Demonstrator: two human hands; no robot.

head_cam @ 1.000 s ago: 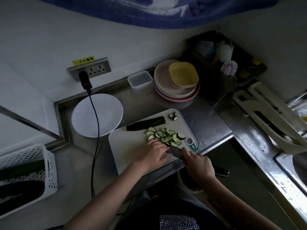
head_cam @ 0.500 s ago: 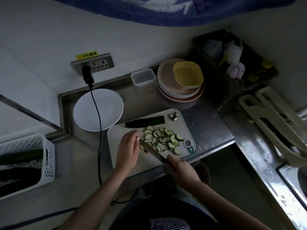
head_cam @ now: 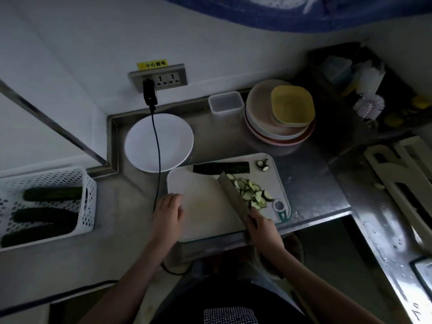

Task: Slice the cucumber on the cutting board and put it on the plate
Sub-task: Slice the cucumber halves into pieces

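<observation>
Two portions of cucumber lie on the cutting board (head_cam: 201, 202): a heap of cut slices (head_cam: 251, 191) on its right half, and an unsliced half piece (head_cam: 221, 167) along the far edge, with two small end offcuts (head_cam: 262, 165) near the far right corner. The right hand (head_cam: 263, 226) is clenched around the handle of a knife (head_cam: 232, 195), whose blade lies tilted against the left side of the heap. The left hand (head_cam: 168, 212) rests released, fingers loosely spread, on the near left edge of the board, grasping nothing. The plate (head_cam: 140, 146) sits on the steel surface (head_cam: 311, 183) just beyond the board's far left corner, bare of any cucumber; a black cable (head_cam: 157, 160) runs across it from the wall socket. Three whole cucumbers lie in a white basket (head_cam: 90, 206) to the left, well apart from the board. Assessment: slicing is roughly half complete. Remaining steps are slicing the half piece and transferring all slices to the plate. The blade position suggests that the heap is about to be gathered or scooped. The cable over the plate may obstruct the transfer.
</observation>
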